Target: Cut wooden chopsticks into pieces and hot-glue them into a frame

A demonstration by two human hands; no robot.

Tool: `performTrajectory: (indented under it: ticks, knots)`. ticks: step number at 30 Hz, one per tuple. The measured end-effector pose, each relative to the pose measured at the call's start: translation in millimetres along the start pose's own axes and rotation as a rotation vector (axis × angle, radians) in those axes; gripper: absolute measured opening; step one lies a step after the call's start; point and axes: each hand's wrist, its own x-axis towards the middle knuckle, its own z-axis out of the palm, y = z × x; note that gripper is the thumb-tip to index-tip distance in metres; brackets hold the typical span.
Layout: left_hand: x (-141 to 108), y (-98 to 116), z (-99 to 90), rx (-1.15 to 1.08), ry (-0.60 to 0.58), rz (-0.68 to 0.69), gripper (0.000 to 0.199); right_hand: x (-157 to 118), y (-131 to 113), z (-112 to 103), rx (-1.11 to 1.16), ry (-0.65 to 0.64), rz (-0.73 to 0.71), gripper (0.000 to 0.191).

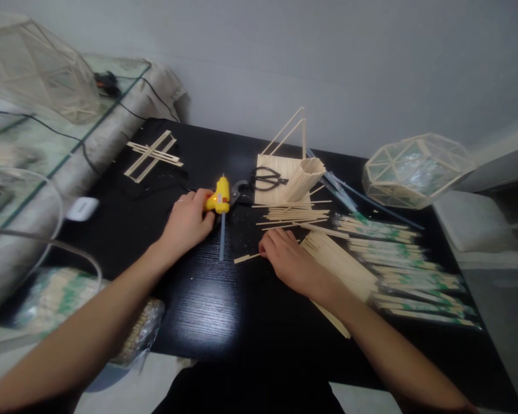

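My left hand is closed round the handle of a yellow hot glue gun, and a clear glue stick sticks out of its back end towards me. In my right hand a thin wooden stick is pinched, its end pointing left over the black table. Just beyond that hand lies a loose row of wooden sticks. Farther back, a structure of sticks has a flat base, a round stick cup and thin upright struts. Black-handled pliers rest on the base.
A flat stick panel lies under my right forearm. Bagged sticks fill the table's right side, below a faceted stick frame. Crossed stick frames lie back left. A glass-topped surface with cables borders the left.
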Motion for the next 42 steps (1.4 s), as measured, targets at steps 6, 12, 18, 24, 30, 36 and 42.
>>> performTrajectory:
  ticks: [6,12,18,24,30,36,42]
  knots:
    - [-6,7,-13.5,-0.458,0.172,-0.117,0.032,-1,3,-16,0.303,0.164,0.023,0.020]
    - [-12,8,-13.5,-0.694,0.069,-0.137,0.042,-3,14,-30,0.389,0.418,0.122,0.021]
    - [-21,7,-14.1,-0.813,-0.048,-0.051,0.036,0,20,-28,0.636,0.552,0.315,0.009]
    - [-27,5,-11.7,-0.915,-0.105,-0.045,0.032,3,20,-28,1.122,0.433,0.456,0.013]
    - [-28,1,-12.3,-0.960,-0.135,-0.065,0.033,1,16,-33,1.556,0.315,0.500,0.019]
    - [-27,4,-16.5,-1.012,-0.137,-0.084,0.037,2,11,-36,1.760,0.230,0.525,0.025]
    - [-26,10,-20.8,-1.016,-0.133,-0.105,0.038,1,7,-36,1.769,0.171,0.513,0.021]
